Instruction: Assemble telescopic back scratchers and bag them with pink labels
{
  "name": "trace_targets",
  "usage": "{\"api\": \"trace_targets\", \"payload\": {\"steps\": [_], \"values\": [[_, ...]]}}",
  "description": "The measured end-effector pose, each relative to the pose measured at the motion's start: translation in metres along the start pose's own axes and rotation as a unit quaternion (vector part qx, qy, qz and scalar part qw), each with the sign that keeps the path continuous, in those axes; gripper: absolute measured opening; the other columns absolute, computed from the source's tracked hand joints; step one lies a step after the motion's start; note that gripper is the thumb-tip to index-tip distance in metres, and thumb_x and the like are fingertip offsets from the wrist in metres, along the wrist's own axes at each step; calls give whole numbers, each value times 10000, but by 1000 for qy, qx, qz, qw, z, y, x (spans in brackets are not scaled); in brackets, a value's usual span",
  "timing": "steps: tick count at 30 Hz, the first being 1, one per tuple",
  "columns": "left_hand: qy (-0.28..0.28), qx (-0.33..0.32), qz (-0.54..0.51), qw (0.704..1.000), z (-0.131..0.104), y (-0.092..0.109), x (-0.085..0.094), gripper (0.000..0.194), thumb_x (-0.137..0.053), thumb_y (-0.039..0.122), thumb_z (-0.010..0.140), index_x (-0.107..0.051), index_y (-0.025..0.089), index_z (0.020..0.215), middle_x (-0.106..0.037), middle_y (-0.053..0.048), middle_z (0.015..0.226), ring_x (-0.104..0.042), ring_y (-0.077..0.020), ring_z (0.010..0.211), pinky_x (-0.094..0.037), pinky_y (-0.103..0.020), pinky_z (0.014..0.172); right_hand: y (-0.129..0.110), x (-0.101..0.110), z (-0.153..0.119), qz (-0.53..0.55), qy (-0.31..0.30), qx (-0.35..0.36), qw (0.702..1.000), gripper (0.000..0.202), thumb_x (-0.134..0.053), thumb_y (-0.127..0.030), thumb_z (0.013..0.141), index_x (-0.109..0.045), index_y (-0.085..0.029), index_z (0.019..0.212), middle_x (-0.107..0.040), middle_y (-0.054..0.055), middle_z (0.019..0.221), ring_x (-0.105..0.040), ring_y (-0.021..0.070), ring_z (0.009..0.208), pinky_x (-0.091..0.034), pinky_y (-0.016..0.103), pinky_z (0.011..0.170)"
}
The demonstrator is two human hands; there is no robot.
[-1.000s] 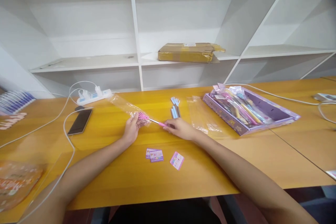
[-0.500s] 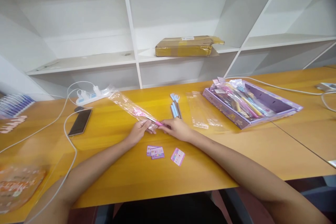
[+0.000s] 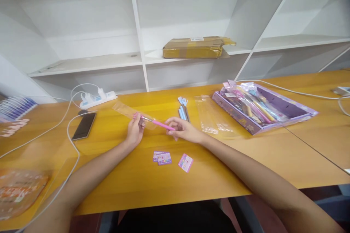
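A pink back scratcher (image 3: 163,124) with a metal shaft slants between my hands, its handle sticking out of a clear plastic sleeve (image 3: 122,108). My left hand (image 3: 135,129) is closed around its claw end, with the sleeve there too. At the handle's tip, my right hand (image 3: 183,129) pinches with thumb and fingers. Just beyond it lie two back scratchers (image 3: 183,109) with light blue claws, side by side. Small purple cards (image 3: 164,158) and a pinkish card (image 3: 185,162) rest on the table nearer me.
A purple box (image 3: 257,128) with several bagged scratchers stands at right, beside flat clear sleeves (image 3: 209,116). Leftward are a phone (image 3: 84,125), a power strip (image 3: 98,101), white cables, pens (image 3: 18,109) and an orange package (image 3: 22,193). A taped carton (image 3: 194,48) sits on the shelf.
My left hand has slid left along the scratcher to its claw end. More of the pink handle is bare of the sleeve, and my right hand now holds nearer its tip.
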State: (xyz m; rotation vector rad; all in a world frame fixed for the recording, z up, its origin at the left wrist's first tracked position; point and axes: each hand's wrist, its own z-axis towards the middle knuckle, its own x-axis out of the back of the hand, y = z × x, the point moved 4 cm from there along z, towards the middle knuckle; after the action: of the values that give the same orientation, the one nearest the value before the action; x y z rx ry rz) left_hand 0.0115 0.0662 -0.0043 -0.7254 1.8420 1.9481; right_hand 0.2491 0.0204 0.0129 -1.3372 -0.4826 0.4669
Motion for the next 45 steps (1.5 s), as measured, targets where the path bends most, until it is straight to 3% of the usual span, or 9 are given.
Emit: {"api": "trace_targets", "payload": {"steps": [4,7,12,17,24,30,34,39,45], "values": [[15,5,-6,1000,2,2,2,382,-923,403,744,-641,163,840,-647,43,752,-496,-31,525,-357,-153,447,-3,4,2,68,-35,-3,997,483,-810,-467,881,-614,-187,1223,-761,71,1089,-670,96,674,-559,261,658],[16,17,34,999,-4,0,1,371,-900,424,772,-649,153,806,-624,40,687,-492,-36,510,-359,-154,448,5,9,6,80,-15,-15,997,538,-898,-448,780,-610,-189,1154,-770,40,970,-664,114,686,-533,238,595],[-60,27,101,993,-18,-4,-8,372,-865,478,804,-708,141,824,-626,13,671,-513,-65,530,-388,-185,480,20,11,9,39,32,-26,998,725,-1006,-396,589,-539,-225,1117,-649,-97,697,-544,85,543,-407,200,513],[-138,51,180,973,-32,-11,-14,420,-830,547,819,-766,134,867,-624,-2,624,-513,-94,512,-395,-222,491,14,3,5,-41,57,12,997,779,-1007,-445,577,-547,-228,1167,-564,-104,739,-537,96,643,-423,225,608],[-282,94,312,902,-55,-19,-24,408,-821,541,825,-782,138,779,-675,-36,586,-566,-136,502,-408,-252,520,15,-16,0,-151,80,47,984,747,-966,-535,650,-569,-235,1207,-563,-72,797,-541,121,664,-422,250,604],[-224,70,276,932,-49,-20,-18,403,-793,543,847,-755,153,756,-718,-49,696,-589,-138,579,-422,-243,538,6,-18,-4,-177,36,98,979,593,-750,-571,915,-501,-234,1334,-589,-21,900,-573,137,723,-474,265,655],[-191,95,200,956,-42,-24,-14,391,-810,532,831,-737,153,773,-689,-44,700,-557,-118,561,-406,-227,495,-2,-11,-8,-293,-17,143,945,738,-814,-569,856,-474,-248,1428,-580,33,1056,-557,136,729,-497,279,664],[-230,90,226,942,-43,-24,-17,377,-797,518,855,-748,147,814,-714,-63,770,-583,-125,607,-431,-233,539,-8,-13,-12,-422,-6,214,881,229,-618,-429,1034,-712,-251,1143,-565,70,1057,-569,162,809,-498,299,720],[-279,83,288,912,-48,-22,-22,375,-798,523,858,-727,156,888,-707,-37,737,-586,-129,597,-437,-241,578,-14,-18,-10,-334,49,206,919,216,-587,-406,1050,-695,-223,1011,-568,86,1064,-595,194,918,-536,333,804]]}}
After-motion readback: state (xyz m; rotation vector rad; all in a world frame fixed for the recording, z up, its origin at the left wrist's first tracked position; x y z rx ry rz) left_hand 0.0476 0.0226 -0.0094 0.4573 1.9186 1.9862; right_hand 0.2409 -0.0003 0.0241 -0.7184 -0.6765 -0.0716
